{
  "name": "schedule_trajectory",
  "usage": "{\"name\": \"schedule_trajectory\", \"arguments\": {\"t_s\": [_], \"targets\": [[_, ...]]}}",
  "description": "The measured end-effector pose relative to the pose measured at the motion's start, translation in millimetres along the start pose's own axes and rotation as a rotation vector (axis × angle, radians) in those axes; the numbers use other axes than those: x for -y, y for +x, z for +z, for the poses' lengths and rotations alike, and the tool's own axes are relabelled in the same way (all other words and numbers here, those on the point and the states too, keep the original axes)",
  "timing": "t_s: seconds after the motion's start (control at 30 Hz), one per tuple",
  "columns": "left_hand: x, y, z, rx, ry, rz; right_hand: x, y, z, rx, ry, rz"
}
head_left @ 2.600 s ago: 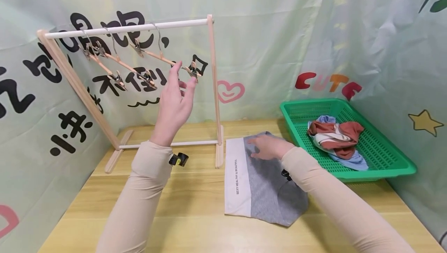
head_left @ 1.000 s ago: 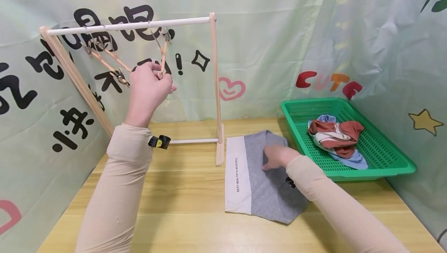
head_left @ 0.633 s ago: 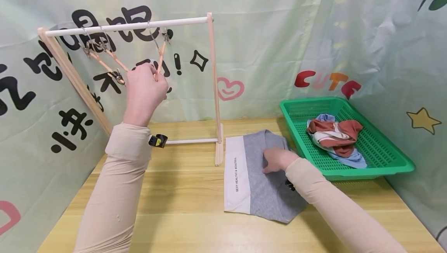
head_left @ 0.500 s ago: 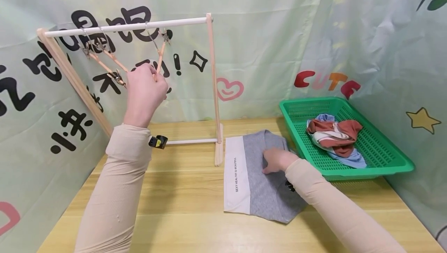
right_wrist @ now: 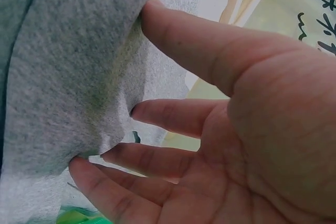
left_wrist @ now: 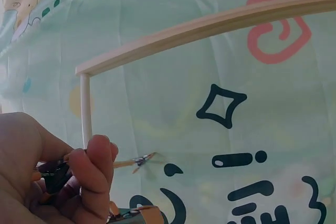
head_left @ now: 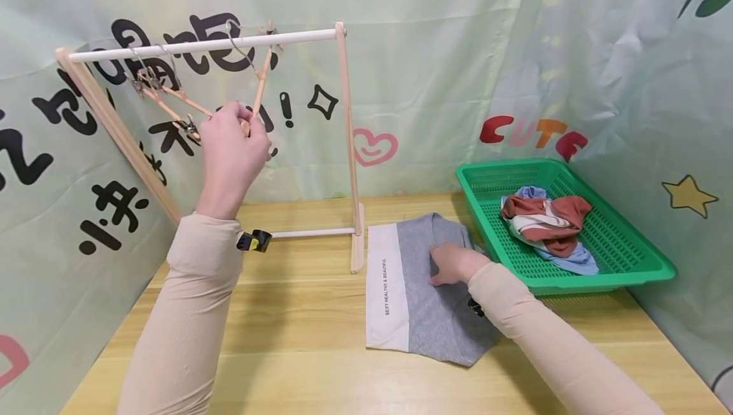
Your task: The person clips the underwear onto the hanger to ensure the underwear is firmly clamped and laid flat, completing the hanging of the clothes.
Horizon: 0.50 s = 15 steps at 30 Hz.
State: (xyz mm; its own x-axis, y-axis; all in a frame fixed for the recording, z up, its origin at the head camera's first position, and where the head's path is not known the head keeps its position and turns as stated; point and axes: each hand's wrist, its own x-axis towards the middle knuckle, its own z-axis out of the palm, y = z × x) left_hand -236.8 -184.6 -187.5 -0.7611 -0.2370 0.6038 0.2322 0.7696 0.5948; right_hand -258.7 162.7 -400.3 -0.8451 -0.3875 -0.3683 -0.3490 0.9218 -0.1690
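My left hand (head_left: 231, 151) grips the near clip end of a small wooden clip hanger (head_left: 260, 91). Its metal hook rises above the white rod (head_left: 298, 37) of the rack; whether it still touches the rod I cannot tell. In the left wrist view the fingers of the left hand (left_wrist: 58, 177) curl round the clip, and the hanger's far clip (left_wrist: 142, 161) sticks out beyond. My right hand (head_left: 457, 264) rests on a grey and white garment (head_left: 420, 275) lying flat on the table. The right wrist view shows its extended fingertips touching the grey cloth (right_wrist: 63, 77).
Two more clip hangers (head_left: 168, 108) hang from the rod left of my left hand. The rack's wooden right post (head_left: 349, 135) stands behind the garment's left side. A green basket (head_left: 630, 278) at the right holds crumpled rust, white and blue clothes (head_left: 564, 214).
My left hand moved from beside the hanger's right end to gripping it, and swung it round. The hanger's hook has since risen above the rod. My right hand shifted slightly right and down over the garment.
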Motion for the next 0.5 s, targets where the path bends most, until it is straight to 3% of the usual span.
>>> {"name": "schedule_trajectory", "arguments": {"t_s": [0.3, 0.5], "targets": [[6.5, -16.4, -3.6, 0.015, -0.108, 0.061, -0.1, -0.3, 0.7, -0.01, -0.011, -0.005], [12.8, -32.1, -6.2, 0.039, -0.13, 0.058, -0.8, -0.2, 1.0, -0.007, -0.011, -0.004]]}}
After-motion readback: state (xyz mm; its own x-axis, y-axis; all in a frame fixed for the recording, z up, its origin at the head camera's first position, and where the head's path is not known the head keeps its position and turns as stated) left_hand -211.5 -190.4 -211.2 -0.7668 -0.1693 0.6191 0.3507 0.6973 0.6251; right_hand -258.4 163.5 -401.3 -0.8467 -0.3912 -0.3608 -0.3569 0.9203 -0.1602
